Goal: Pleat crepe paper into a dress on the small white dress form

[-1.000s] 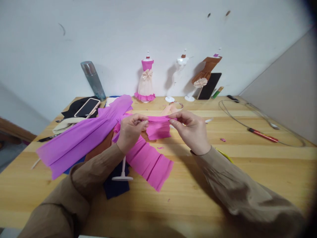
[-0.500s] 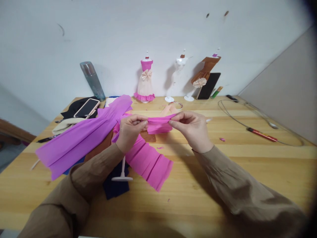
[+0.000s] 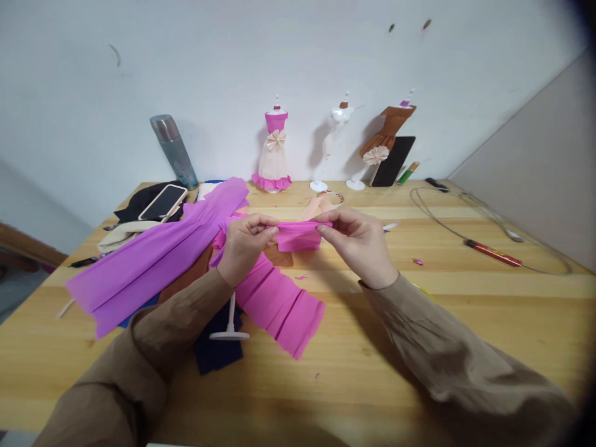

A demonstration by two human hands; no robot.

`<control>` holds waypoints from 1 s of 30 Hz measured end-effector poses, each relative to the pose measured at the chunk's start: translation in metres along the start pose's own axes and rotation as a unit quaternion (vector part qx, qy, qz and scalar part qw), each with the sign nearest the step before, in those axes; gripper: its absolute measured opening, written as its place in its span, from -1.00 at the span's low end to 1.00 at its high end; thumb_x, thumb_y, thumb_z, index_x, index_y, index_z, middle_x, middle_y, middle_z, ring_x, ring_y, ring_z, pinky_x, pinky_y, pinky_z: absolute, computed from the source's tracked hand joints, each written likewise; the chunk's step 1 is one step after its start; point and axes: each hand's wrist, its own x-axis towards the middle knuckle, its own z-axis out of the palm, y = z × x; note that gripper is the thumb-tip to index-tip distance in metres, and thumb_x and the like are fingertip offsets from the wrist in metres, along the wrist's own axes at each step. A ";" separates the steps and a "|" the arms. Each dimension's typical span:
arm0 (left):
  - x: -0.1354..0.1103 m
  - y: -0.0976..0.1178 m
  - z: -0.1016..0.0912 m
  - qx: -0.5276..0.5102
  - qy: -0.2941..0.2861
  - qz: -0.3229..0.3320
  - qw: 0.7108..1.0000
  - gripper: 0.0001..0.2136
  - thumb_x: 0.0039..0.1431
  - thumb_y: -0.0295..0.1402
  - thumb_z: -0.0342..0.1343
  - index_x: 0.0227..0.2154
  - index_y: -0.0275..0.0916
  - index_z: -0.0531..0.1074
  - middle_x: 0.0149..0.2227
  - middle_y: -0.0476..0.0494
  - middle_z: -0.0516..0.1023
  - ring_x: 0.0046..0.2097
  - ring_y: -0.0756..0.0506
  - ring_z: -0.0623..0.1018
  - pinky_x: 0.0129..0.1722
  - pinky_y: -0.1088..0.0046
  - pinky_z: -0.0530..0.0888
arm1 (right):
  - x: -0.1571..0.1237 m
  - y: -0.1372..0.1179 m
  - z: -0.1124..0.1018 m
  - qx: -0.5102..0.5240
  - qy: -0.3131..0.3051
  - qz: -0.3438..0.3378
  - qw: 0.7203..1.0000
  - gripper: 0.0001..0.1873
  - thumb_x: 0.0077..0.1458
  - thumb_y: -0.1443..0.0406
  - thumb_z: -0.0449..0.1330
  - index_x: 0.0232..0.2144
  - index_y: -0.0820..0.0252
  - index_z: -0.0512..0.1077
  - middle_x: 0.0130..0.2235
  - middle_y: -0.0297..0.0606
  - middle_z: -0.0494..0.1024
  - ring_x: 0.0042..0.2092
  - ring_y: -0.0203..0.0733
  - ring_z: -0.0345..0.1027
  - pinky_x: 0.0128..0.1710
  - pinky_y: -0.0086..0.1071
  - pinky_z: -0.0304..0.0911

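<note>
A short strip of pink crepe paper (image 3: pixel 298 238) is stretched between my hands, its top edge folded over. My left hand (image 3: pixel 244 245) pinches the strip's left end between thumb and fingers. At the other end, my right hand (image 3: pixel 361 242) pinches the paper the same way. Below my left hand lies a wider pleated pink crepe paper piece (image 3: pixel 282 304). A long purple crepe paper sheet (image 3: pixel 162 261) spreads out to the left. The white stand base (image 3: pixel 229 336) shows under my left wrist; what it carries is mostly hidden.
Along the wall stand a mannequin in a pink and cream dress (image 3: pixel 274 152), a bare white mannequin (image 3: pixel 333 136) and one in a brown dress (image 3: pixel 388 130). A bottle (image 3: pixel 174 152) and phone (image 3: pixel 164 203) are at left. A red-handled tool with cable (image 3: pixel 493 253) lies right.
My right hand has shifted slightly left and its fingers have moved along the strip's folded top edge. My left hand stays in place. A white blade-like tip shows more beyond my right hand.
</note>
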 end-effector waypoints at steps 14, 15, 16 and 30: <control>0.005 0.001 -0.007 0.067 -0.033 0.061 0.995 -0.98 -0.11 -0.47 0.26 -0.54 -0.26 0.54 -0.48 -0.07 0.58 -0.47 0.03 0.52 -0.48 0.53 0.43 | 0.005 -0.001 -0.005 0.019 -0.036 0.038 0.998 -0.90 -0.06 0.28 0.30 -0.50 0.19 0.46 -0.46 -0.31 0.53 -0.42 -0.25 0.35 -0.38 -0.32 0.25; 0.004 0.003 -0.007 0.050 -0.050 0.036 0.997 -0.97 -0.10 -0.46 0.26 -0.52 -0.27 0.53 -0.55 -0.04 0.55 -0.54 0.04 0.48 -0.53 0.54 0.40 | 0.006 -0.002 -0.006 0.036 -0.043 0.054 0.997 -0.89 -0.09 0.28 0.32 -0.52 0.19 0.47 -0.48 -0.31 0.53 -0.43 -0.25 0.36 -0.38 -0.33 0.26; 0.004 0.004 -0.007 0.036 -0.063 0.017 0.997 -0.96 -0.10 -0.46 0.26 -0.51 -0.27 0.52 -0.60 -0.01 0.53 -0.57 0.05 0.47 -0.54 0.54 0.40 | 0.007 -0.004 -0.007 0.052 -0.050 0.070 0.995 -0.88 -0.13 0.28 0.33 -0.54 0.19 0.47 -0.49 -0.31 0.53 -0.44 -0.25 0.36 -0.39 -0.33 0.27; -0.001 0.010 -0.002 0.049 0.037 0.030 0.998 -0.93 -0.19 -0.51 0.30 -0.60 -0.26 0.53 -0.43 -0.06 0.59 -0.30 -0.01 0.59 -0.28 0.52 0.51 | 0.002 -0.011 -0.003 0.054 0.009 0.041 0.998 -0.89 -0.17 0.28 0.36 -0.60 0.14 0.50 -0.54 -0.33 0.55 -0.49 -0.25 0.33 -0.44 -0.32 0.25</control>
